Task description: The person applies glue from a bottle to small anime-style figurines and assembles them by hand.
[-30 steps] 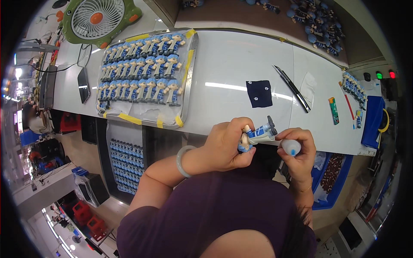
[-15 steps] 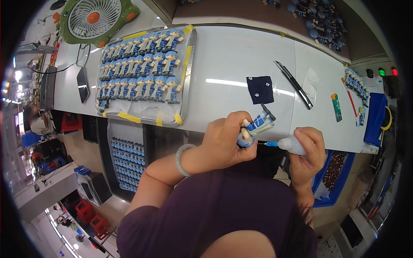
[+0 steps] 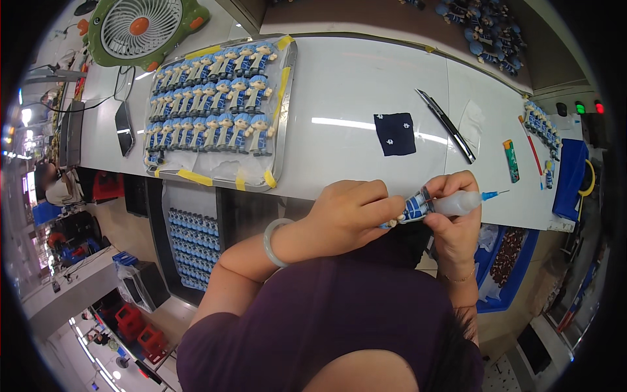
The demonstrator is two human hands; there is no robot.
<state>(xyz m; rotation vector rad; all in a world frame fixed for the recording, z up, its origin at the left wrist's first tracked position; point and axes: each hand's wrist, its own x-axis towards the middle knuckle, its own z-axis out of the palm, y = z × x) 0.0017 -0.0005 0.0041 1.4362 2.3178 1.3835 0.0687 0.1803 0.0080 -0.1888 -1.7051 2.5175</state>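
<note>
Near the table's front edge, my left hand [image 3: 353,212] is closed round the head end of a small blue-and-white figurine [image 3: 415,208], so most of the head is hidden. The figurine lies on its side with its dark feet toward my right hand [image 3: 454,228]. That hand is wrapped round a translucent squeeze bottle [image 3: 460,203], and its fingertips reach the figurine's feet. A blue needle tip [image 3: 490,195] on the bottle points right, away from the figurine. Beyond my hands lies a dark navy cloth square [image 3: 395,134] with small white figures on it.
A metal tray [image 3: 282,124] with yellow tape holds rows of similar figurines, beside a green fan [image 3: 140,29]. A black craft knife [image 3: 447,127], a green lighter [image 3: 511,161] and a red stick [image 3: 534,147] lie right. A blue bin [image 3: 503,297] stands below the table edge.
The bottle has turned so its needle points right instead of at the figurine. The figurine has tipped sideways, feet toward my right hand, whose fingers have come up to it.
</note>
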